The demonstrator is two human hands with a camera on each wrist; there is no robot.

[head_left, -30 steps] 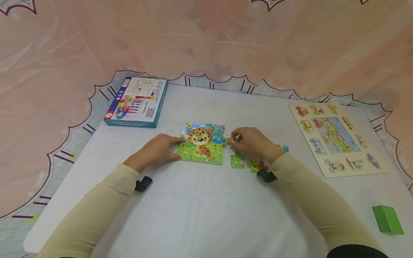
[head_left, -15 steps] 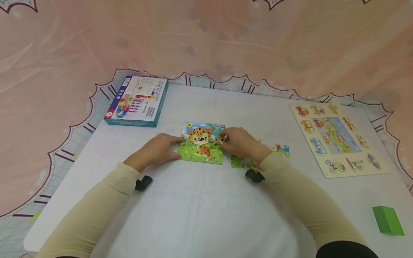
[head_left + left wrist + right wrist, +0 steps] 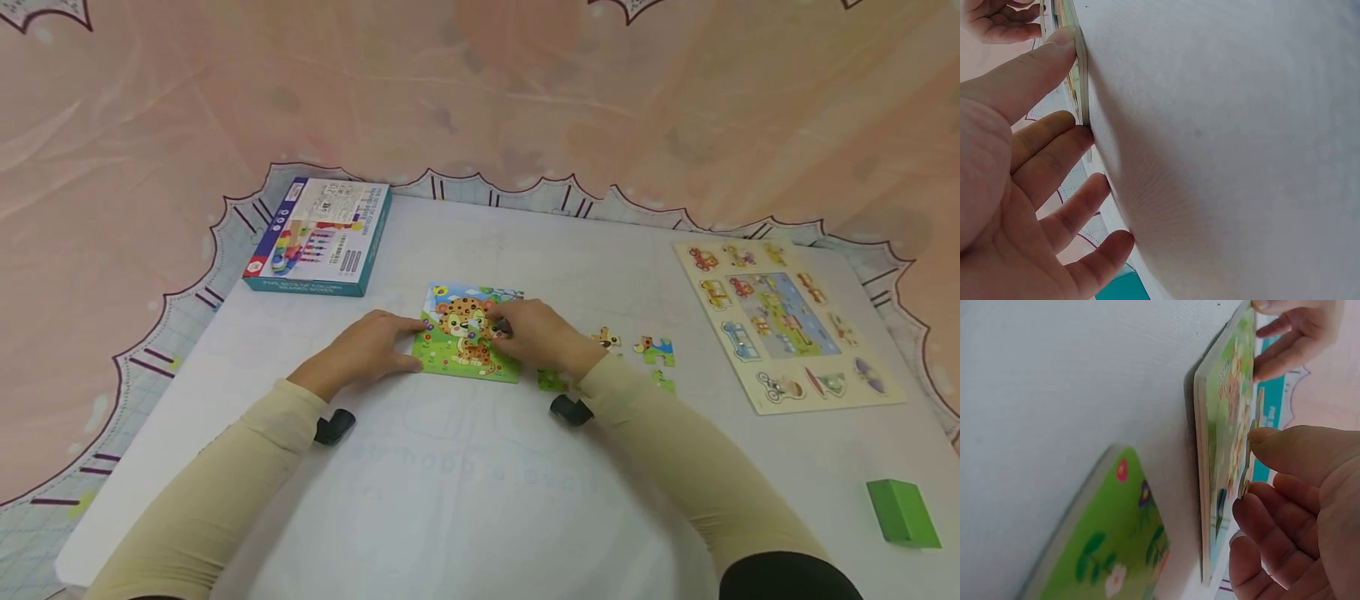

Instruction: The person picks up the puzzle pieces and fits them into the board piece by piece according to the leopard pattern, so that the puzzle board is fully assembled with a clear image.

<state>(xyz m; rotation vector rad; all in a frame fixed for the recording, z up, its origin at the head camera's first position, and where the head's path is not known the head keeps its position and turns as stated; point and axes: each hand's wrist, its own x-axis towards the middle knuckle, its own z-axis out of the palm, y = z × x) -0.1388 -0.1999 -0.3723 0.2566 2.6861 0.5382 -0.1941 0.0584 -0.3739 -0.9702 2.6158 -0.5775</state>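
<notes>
Fingers of R hand (image 3: pixel 546 335) pinch jigsaw pc (image 3: pixel 1247 459) over R half of leopard puzzle (image 3: pixel 444 358) — L hand (image 3: pixel 363 350), fingers apart, touches its L edge.

Around a white table (image 3: pixel 450 525)
A teal-edged box (image 3: pixel 321 233) lies toward the far left, a cream picture board (image 3: pixel 783 321) at right, a green block (image 3: pixel 902 512) nearer; peach cloth (image 3: pixel 420 92) beyond.

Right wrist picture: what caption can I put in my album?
Right hand pinching a thin piece over the puzzle, left hand at its far edge, green piece in front.
</notes>
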